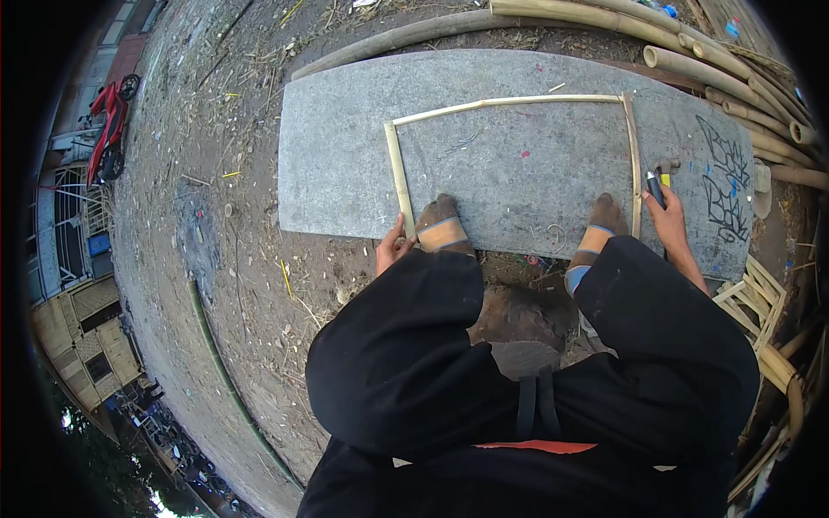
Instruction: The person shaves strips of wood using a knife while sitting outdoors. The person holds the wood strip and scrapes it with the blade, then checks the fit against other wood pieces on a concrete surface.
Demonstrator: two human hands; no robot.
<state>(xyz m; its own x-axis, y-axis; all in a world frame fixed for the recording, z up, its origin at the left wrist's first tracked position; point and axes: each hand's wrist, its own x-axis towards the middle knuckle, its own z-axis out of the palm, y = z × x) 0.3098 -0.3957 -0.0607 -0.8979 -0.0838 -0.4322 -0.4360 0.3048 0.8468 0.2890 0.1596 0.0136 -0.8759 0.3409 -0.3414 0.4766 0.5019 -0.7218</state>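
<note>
My left fingers (396, 231) pinch a pale strip (399, 168) at the grey board's (337, 147) near edge; my right fingers (671, 205) grip a black-handled tool (654, 187).

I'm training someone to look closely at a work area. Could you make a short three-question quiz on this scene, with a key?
1. Multiple choice: Where does the hammer lie on the grey board?
A) Left of the laid-out strips
B) Between the feet
C) Right of the laid-out strips

2. True or false: The laid-out strips form a fully closed outline.

3. Short answer: Which hand holds the black-handled tool?

Key:
1. C
2. False; the near side, between the two feet, is open.
3. The right hand.
</note>
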